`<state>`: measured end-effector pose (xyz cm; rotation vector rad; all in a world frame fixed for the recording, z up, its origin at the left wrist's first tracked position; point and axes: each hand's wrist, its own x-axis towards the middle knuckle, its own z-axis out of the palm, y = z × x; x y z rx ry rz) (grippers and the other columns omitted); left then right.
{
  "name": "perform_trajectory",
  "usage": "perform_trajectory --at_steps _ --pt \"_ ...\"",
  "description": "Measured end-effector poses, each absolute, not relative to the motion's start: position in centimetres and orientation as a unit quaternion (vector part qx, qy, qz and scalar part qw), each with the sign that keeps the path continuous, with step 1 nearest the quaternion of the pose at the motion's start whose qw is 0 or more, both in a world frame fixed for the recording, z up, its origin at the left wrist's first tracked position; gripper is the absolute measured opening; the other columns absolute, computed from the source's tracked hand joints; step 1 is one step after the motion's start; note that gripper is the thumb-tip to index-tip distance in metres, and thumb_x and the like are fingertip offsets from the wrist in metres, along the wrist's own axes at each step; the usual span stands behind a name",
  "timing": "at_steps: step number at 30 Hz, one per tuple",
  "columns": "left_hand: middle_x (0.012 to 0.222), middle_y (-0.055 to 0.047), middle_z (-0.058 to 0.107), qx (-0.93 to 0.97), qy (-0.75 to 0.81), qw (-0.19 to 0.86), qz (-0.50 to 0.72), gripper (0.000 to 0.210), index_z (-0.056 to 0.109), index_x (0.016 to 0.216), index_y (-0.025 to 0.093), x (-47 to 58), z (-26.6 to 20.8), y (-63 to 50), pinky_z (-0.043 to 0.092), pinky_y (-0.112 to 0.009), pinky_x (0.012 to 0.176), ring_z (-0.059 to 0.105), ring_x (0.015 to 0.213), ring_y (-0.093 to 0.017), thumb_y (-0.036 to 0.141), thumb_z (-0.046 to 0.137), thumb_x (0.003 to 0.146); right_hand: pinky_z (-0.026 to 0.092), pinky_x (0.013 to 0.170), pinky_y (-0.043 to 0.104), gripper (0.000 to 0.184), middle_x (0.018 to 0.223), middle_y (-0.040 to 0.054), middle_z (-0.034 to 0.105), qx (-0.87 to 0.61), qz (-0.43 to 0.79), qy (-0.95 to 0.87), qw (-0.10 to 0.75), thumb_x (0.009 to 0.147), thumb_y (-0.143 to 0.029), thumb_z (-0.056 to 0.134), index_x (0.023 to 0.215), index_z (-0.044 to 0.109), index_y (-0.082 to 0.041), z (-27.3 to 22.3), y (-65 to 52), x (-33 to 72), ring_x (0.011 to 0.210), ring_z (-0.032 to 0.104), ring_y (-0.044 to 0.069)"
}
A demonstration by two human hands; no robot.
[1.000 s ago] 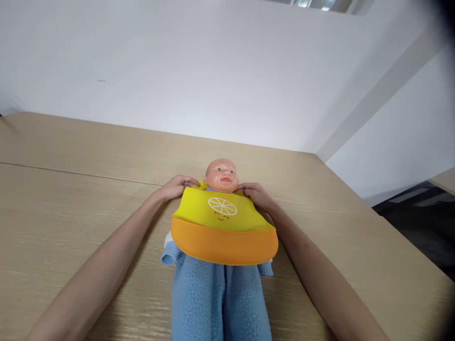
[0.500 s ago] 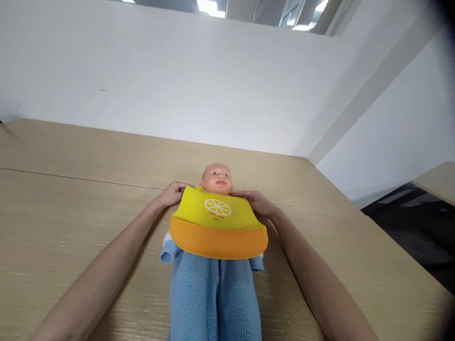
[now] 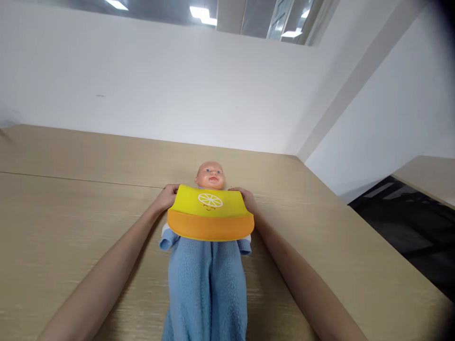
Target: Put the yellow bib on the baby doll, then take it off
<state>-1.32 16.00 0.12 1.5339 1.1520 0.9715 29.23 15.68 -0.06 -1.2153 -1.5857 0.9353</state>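
Showing a doll point(image 3: 210, 175) laid face up on the tabletop point(image 3: 88, 222), its head toward the white wall point(image 3: 170, 85) and its legs toward you. The yellow bib point(image 3: 185, 203) lies over the doll's chest, top edge just below the chin, lemon-slice print point(image 3: 210, 200) uppermost. The orange pocket point(image 3: 210, 228) crosses the lower end, on the side nearer the feet, an arrangement that presumably sets the catching trough beneath the mouth. Laying the doll flat and lengthwise before you probably steadies it and leaves both sides of the neck within equal reach. The blue outfit point(image 3: 208, 279) extends below the bib, with a sleeve end showing on each side.

Note your hands, which stand apart, one at each upper corner of the bib. Your left hand point(image 3: 168, 195) has its fingers bent, the tips passing out of sight behind the bib's edge. Your right hand point(image 3: 248, 199) mirrors it at the opposite corner, fingers curved inward beside the doll's neck. Both are only partly opened and appear to touch the bib; whether either is clamped on it cannot be told, since the bib hides part of the fingers.
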Motion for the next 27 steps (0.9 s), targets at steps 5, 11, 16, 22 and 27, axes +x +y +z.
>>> perform_trajectory --at_steps 5,11,16,22,27 --pt "0.071 -0.004 0.071 0.591 0.515 0.42 0.457 0.046 0.066 0.097 0.015 -1.5 0.4 13.2 0.048 -0.028 0.066 0.065 0.074 -0.022 0.036 0.072 0.056 0.05 0.087 0.034 0.038 0.108 0.0074 0.069 -0.519 0.352 -0.604 0.492 0.064 -0.022 0.059 0.102 0.062 -0.021 -0.3 13.3 29.1 0.097 0.065 0.02" --pt "0.068 -0.001 0.066 0.563 0.581 0.338 0.481 0.047 0.059 0.106 0.017 -1.9 -0.5 7.3 0.044 -0.027 0.061 0.06 0.065 -0.019 0.038 0.064 0.065 0.051 0.078 0.033 0.03 0.101 0.008 0.069 -0.562 0.305 -0.603 0.476 0.073 -0.026 0.058 0.102 0.057 -0.02 0.1 5.7 29.1 0.087 0.065 0.019" --pt "0.07 -0.002 0.062 0.561 0.608 0.267 0.494 0.029 0.06 0.101 0.021 -2.3 -0.4 -0.3 0.044 -0.03 0.064 0.057 0.067 -0.02 0.036 0.05 0.079 0.051 0.071 0.033 0.026 0.095 0.0056 0.065 -0.56 0.281 -0.614 0.48 0.075 -0.022 0.049 0.101 0.055 -0.021 0.8 -3.1 29.4 0.075 0.062 0.018" --pt "0.111 -0.009 0.06 0.728 0.456 0.223 0.461 0.034 0.064 0.113 0.033 -1.2 0.5 -13.4 0.05 -0.033 0.081 0.06 0.098 -0.024 0.028 0.05 0.082 0.052 0.073 0.034 0.056 0.108 0.0079 0.058 -0.425 0.168 -0.778 0.43 0.07 -0.015 0.051 0.124 0.048 -0.028 2.4 -15.1 28.5 0.089 0.059 0.022" --pt "0.118 -0.011 0.056 0.813 0.41 0.104 0.4 0.048 0.058 0.129 0.034 1.4 -0.8 -17.1 0.052 -0.032 0.088 0.061 0.103 -0.022 0.019 0.052 0.083 0.051 0.084 0.039 0.064 0.111 0.0127 0.054 -0.399 0.004 -0.839 0.369 0.069 -0.013 0.061 0.13 0.045 -0.023 1.3 -18.4 24.8 0.101 0.056 0.026"
